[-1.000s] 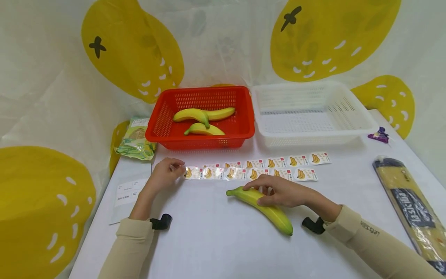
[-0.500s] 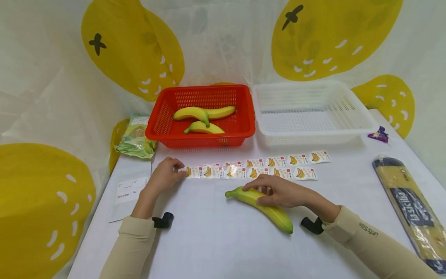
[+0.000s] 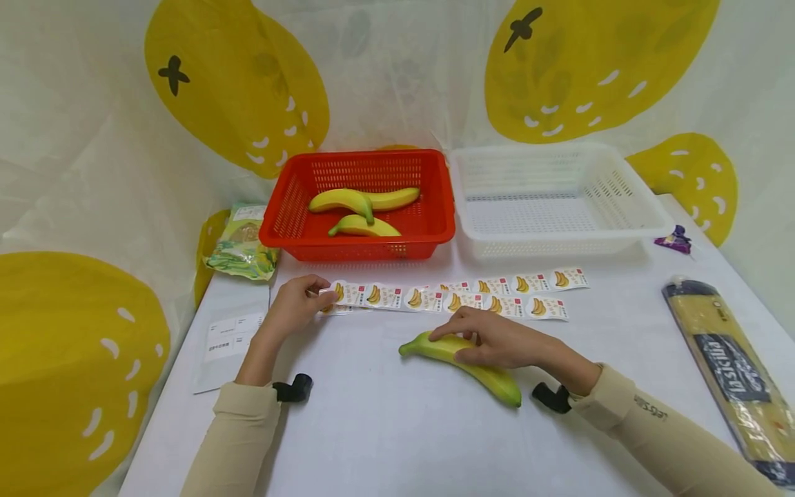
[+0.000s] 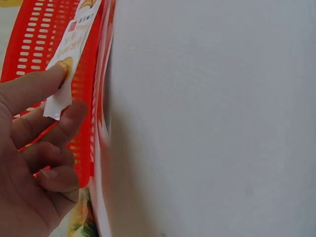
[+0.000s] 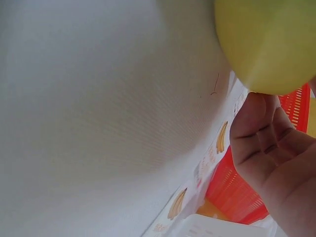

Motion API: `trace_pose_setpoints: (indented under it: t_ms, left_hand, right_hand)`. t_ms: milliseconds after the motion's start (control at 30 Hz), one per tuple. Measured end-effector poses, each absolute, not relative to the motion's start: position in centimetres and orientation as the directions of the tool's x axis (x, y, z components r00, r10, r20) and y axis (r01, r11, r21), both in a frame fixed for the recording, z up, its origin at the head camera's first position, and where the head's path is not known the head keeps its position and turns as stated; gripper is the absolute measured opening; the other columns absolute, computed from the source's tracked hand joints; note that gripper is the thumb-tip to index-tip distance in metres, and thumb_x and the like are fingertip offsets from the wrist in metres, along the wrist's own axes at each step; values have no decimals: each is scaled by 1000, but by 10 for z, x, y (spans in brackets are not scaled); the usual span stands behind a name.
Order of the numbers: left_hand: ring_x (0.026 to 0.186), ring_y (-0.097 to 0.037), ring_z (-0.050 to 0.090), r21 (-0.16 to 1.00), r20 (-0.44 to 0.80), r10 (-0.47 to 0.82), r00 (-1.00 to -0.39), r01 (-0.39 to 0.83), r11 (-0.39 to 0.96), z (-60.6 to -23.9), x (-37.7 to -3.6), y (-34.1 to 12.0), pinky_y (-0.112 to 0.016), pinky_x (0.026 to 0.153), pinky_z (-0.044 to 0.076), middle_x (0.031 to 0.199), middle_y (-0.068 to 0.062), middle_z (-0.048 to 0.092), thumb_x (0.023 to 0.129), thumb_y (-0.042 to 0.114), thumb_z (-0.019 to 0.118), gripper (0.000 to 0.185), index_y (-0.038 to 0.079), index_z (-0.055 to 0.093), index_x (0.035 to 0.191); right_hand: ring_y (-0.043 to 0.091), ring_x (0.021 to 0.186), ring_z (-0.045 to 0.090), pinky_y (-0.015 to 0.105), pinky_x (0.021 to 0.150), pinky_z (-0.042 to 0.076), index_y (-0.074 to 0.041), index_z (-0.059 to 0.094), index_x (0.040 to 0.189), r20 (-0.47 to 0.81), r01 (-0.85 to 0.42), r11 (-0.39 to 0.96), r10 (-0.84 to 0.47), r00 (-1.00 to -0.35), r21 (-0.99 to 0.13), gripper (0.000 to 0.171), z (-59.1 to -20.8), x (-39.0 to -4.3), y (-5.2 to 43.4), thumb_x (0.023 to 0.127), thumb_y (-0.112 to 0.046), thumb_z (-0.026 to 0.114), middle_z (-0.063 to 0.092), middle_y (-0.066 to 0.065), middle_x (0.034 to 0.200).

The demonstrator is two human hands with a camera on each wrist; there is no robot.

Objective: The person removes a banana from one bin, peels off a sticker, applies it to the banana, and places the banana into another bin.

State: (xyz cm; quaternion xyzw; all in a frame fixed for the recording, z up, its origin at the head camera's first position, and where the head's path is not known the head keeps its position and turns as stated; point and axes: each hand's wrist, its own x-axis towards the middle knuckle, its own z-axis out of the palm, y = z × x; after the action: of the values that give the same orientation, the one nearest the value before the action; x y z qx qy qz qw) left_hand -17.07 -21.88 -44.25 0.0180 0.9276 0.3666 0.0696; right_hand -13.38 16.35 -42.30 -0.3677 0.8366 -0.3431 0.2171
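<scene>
two bananas [image 3: 363, 207] in red basket [image 3: 435, 231]

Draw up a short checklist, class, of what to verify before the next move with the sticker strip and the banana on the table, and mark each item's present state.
1. Left hand pinches the end of the sticker strip: ok.
2. Strip end lifted off the table: ok.
3. Right hand rests on the banana, steadying it: ok.
4. A single sticker peeled free of its backing: cannot tell.
5. White basket has room: ok.
6. Red basket holds more bananas: ok.
</scene>
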Motion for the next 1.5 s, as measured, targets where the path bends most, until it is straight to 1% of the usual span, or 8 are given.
trace_pose_setpoints:
  t_ms: [200, 400, 533, 667, 967, 1133, 1333, 1500]
  left_hand:
    - [85, -23, 58, 744, -77, 84, -993, -1, 668, -438, -169, -216, -28, 67, 48, 100, -13, 73, 96, 30, 72, 34, 4, 72, 118]
    - [78, -22, 54, 785, -33, 60, -998, 11, 619, -433, -167, -211, -25, 62, 44, 88, -12, 68, 95, 28, 73, 32, 5, 73, 117]
    - [79, -21, 52, 795, -5, 50, -999, 26, 606, -430, -165, -205, -25, 63, 43, 84, -9, 64, 94, 28, 74, 32, 5, 74, 116]
    - [79, -21, 50, 807, 39, 64, -997, 69, 586, -430, -164, -199, -24, 65, 41, 83, -8, 64, 94, 26, 74, 30, 4, 74, 114]
    - [79, -21, 50, 805, 79, 68, -995, 104, 584, -421, -160, -189, -26, 67, 41, 85, -8, 64, 94, 27, 75, 30, 7, 74, 116]
    - [82, -22, 51, 819, 91, 63, -994, 111, 563, -419, -158, -190, -27, 70, 43, 89, -10, 65, 93, 26, 75, 29, 7, 75, 115]
    - [83, -21, 53, 818, 119, 61, -991, 133, 559, -419, -155, -190, -26, 71, 44, 92, -12, 67, 93, 25, 76, 30, 4, 74, 114]
    - [82, -22, 54, 824, 96, 63, -993, 115, 554, -418, -154, -192, -27, 70, 45, 93, -12, 69, 93, 26, 76, 30, 5, 74, 114]
  right_hand:
    - [15, 96, 58, 30, 81, 52, -21, 68, 133, -112, -439, 519, -729, -675, -733, 40, -415, -149, 155, 94, -26, 73, 67, 4, 116]
    - [21, 97, 65, 30, 80, 55, -9, 66, 132, -1, -390, 440, -664, -748, -809, 35, -399, -182, 130, 98, -19, 67, 72, 13, 114]
    - [22, 99, 65, 29, 84, 56, -10, 68, 130, 16, -358, 422, -628, -778, -833, 31, -392, -200, 108, 101, -21, 64, 72, 11, 116]
    - [19, 96, 65, 31, 85, 56, -12, 72, 123, 33, -361, 427, -607, -794, -829, 27, -388, -210, 83, 100, -23, 66, 74, 4, 115]
    - [15, 72, 55, 26, 64, 45, -17, 78, 113, 35, -414, 539, -578, -815, -733, 19, -387, -219, 41, 97, -25, 70, 77, -1, 99]
    - [15, 71, 53, 27, 63, 44, -18, 78, 114, 36, -431, 564, -578, -815, -704, 20, -387, -221, 32, 96, -25, 72, 76, -3, 97]
    - [16, 70, 54, 26, 62, 45, -18, 78, 113, 26, -412, 558, -572, -820, -720, 20, -391, -220, 24, 94, -24, 74, 74, -2, 95]
    - [17, 77, 55, 27, 66, 46, -17, 80, 108, 45, -413, 542, -566, -823, -732, 16, -393, -217, 21, 94, -23, 75, 75, -2, 95]
